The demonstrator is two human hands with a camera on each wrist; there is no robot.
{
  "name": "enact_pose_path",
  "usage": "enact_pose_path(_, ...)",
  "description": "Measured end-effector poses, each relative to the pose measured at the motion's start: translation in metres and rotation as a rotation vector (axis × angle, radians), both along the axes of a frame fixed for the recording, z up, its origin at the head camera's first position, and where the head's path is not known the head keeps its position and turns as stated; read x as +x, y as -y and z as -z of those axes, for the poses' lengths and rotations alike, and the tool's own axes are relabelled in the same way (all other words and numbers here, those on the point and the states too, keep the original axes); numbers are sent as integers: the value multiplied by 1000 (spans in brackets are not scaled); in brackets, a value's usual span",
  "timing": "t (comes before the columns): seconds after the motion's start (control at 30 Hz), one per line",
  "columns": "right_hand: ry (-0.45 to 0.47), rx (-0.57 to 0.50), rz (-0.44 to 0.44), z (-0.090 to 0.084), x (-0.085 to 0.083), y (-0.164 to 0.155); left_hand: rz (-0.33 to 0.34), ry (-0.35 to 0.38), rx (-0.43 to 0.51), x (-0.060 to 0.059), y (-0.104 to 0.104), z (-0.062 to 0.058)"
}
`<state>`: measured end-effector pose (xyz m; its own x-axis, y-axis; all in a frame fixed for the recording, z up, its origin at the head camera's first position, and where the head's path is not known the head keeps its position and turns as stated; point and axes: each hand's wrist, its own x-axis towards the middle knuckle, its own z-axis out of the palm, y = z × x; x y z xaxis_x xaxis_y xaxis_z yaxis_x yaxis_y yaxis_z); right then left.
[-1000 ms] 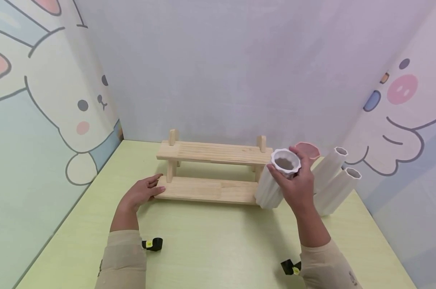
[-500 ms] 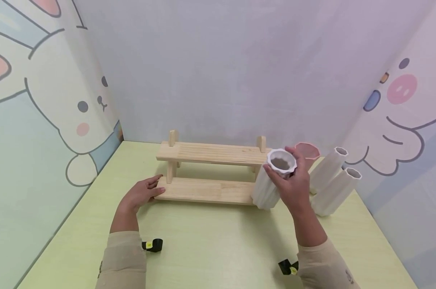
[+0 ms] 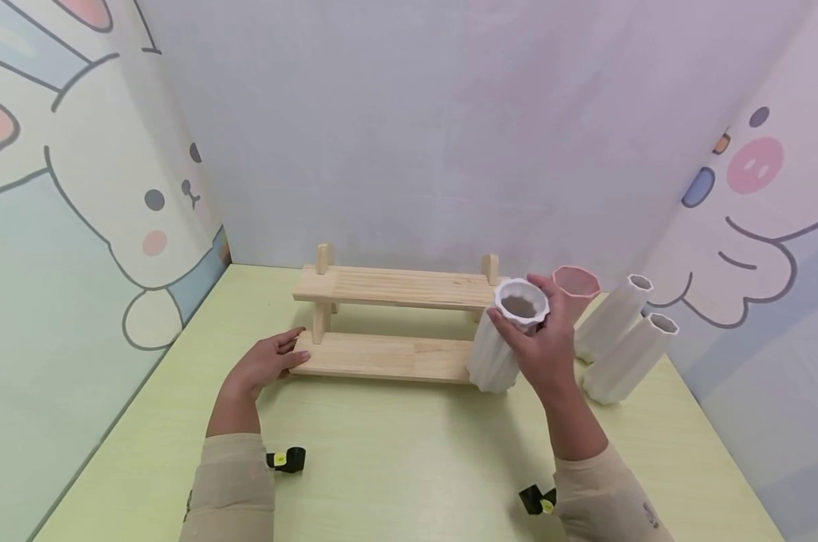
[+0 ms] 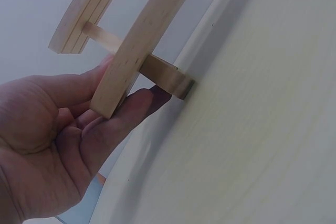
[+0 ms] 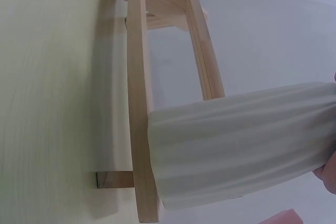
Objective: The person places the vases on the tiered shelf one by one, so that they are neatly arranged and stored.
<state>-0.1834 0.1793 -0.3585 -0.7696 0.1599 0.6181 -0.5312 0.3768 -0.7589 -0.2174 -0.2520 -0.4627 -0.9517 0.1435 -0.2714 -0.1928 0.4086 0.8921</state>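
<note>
A two-tier wooden plant stand [image 3: 381, 354] stands on the table. Its lower board's left end is held by my left hand [image 3: 266, 363], thumb above and fingers underneath in the left wrist view [image 4: 58, 129]. My right hand [image 3: 547, 350] grips a white fluted vase [image 3: 493, 354] near its scalloped rim, thumb on the near side. That vase [image 5: 236, 145] is tilted slightly, with its base at the right end of the lower board in the right wrist view, seemingly touching it. In that view only bits of the right hand's fingers [image 5: 329, 174] show.
To the right stand two more white vases [image 3: 615, 320] [image 3: 630, 360] and a pink vase [image 3: 576, 290], partly behind my right hand. Black wrist cameras [image 3: 288, 459] [image 3: 537, 500] jut from both sleeves. A cartoon-printed backdrop [image 3: 409, 135] closes off the back and sides of the table [image 3: 395, 459].
My right hand has shifted the white vase a little to the left along the lower board's right end. The left hand keeps its hold, and the stand has not visibly moved.
</note>
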Motion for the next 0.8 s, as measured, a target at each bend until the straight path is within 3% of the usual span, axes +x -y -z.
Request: enact_pose_path(0.8, -26, -39, -77, -1, -1, 10, 6, -4, 10, 1, 0, 0)
